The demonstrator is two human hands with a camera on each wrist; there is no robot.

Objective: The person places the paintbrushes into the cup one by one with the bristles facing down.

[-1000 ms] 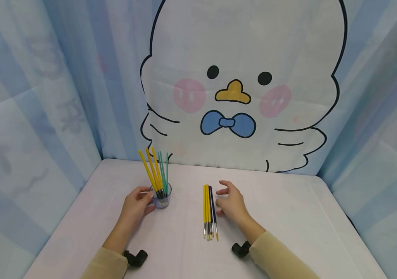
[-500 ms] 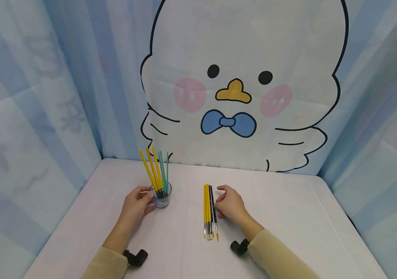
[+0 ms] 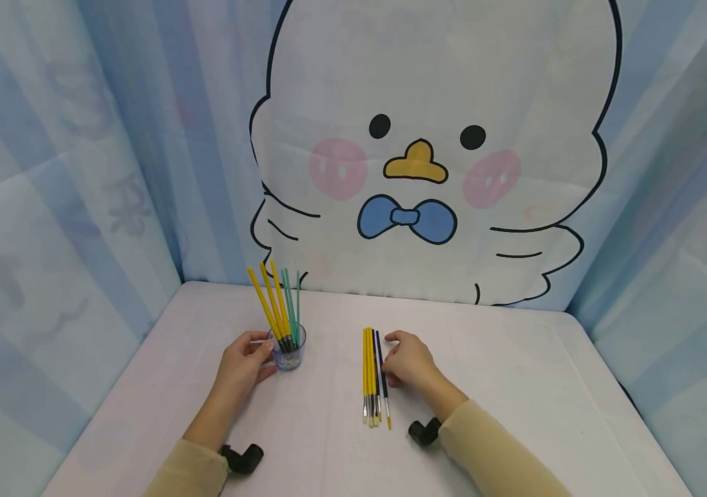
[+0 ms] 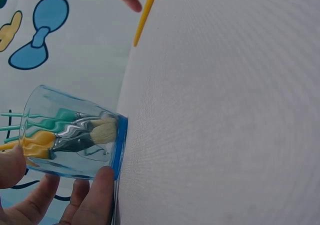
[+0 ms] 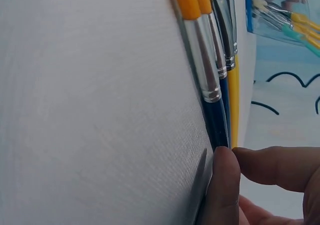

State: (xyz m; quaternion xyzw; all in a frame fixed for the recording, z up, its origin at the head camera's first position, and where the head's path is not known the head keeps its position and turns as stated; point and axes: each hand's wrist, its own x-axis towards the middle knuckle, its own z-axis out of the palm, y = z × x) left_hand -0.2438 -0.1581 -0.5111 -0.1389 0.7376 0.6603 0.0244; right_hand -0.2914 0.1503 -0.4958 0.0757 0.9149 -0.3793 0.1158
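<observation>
The outermost navy paintbrush (image 5: 216, 122) lies on the white counter (image 3: 328, 449) at the right-hand edge of a small row of brushes. Its slim handle is glossy dark blue, its long silver ferrule is crimped in rings near the handle, and its bristles are golden orange. The right hand (image 3: 412, 362) pinches that handle between thumb and forefinger, the gap narrow. A second navy brush lies right alongside, also orange-tipped, and next to it are yellow-handled paintbrushes (image 3: 366, 362) set parallel, all with bristles pointing towards the person.

To the left of the row, well apart from it, a clear plastic cup (image 4: 50, 100) with a blue base stands upright on the counter. The left hand (image 3: 241, 362) holds it from the side, thumb near the rim and fingers curled about the wall. Inside, bristles down, are yellow brushes (image 3: 272, 300) and thinner mint-green brushes (image 3: 290, 304); their handles rise well above the rim, the yellow ones leaning left. Through the wall, silver ferrules and pale, bushy bristles show.
</observation>
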